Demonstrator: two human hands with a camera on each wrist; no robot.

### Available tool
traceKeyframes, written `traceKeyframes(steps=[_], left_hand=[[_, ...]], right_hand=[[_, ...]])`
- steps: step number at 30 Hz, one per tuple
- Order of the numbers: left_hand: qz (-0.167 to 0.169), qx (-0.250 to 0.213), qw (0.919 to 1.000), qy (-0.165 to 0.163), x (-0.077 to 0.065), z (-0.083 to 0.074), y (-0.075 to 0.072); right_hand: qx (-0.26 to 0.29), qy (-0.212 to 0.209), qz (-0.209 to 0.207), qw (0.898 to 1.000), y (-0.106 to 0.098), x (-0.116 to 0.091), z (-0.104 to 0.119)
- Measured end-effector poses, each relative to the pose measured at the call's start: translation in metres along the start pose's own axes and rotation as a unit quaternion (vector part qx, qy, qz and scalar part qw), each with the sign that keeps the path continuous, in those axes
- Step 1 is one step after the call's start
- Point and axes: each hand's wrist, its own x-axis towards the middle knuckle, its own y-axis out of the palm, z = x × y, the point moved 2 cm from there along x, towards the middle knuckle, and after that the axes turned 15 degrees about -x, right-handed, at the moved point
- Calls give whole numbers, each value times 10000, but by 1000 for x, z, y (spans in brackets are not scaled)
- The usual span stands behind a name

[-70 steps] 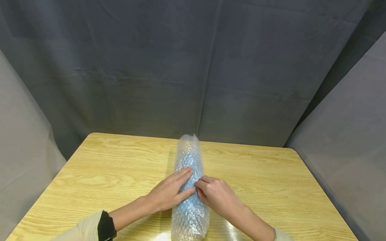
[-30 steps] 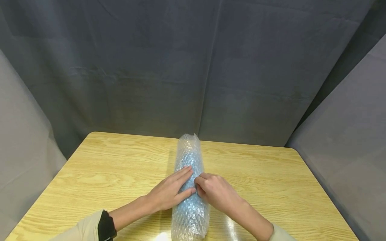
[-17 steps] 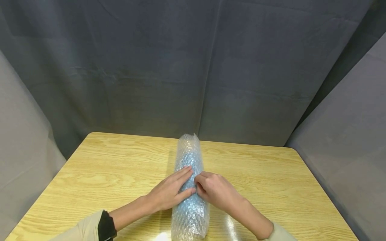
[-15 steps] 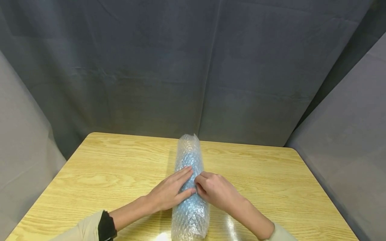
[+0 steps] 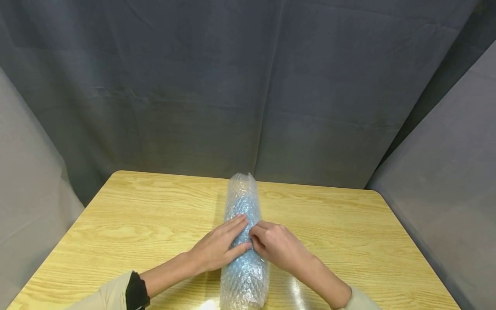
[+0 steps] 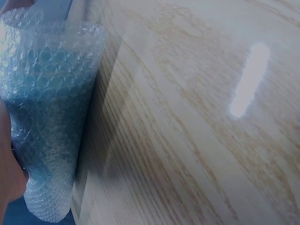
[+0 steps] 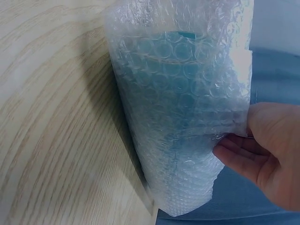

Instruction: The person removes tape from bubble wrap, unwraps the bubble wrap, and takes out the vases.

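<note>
A long roll of bubble wrap [image 5: 245,280] lies lengthwise on the table, with something blue showing through its layers. My left hand [image 5: 218,246] rests on its left side and top, fingers straight and thumb reaching across. On the other side, my right hand [image 5: 280,249] has its fingers curled at the wrap. In the right wrist view, the thumb and fingers of the right hand [image 7: 274,154] pinch the edge of the bubble wrap [image 7: 173,93]; a teal-edged object shows inside. Only part of the left hand [image 6: 10,168] appears beside the wrap in the left wrist view.
The wood-grain table [image 5: 162,202] extends to both sides of the roll. A dark grey curtain [image 5: 193,86] hangs behind its far edge. Pale fabric panels [image 5: 457,172] stand at left and right.
Over the last two seconds my right hand has shifted slightly up and turned a little at the wrap, its fingers curling in more. My left hand and the roll stay put.
</note>
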Motion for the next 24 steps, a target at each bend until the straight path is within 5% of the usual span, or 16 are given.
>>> traceKeyframes(steps=[24], left_hand=[[19, 70, 10000, 10, 0, 0, -1]], right_hand=[[561, 560, 136, 9968, 4, 0, -4]])
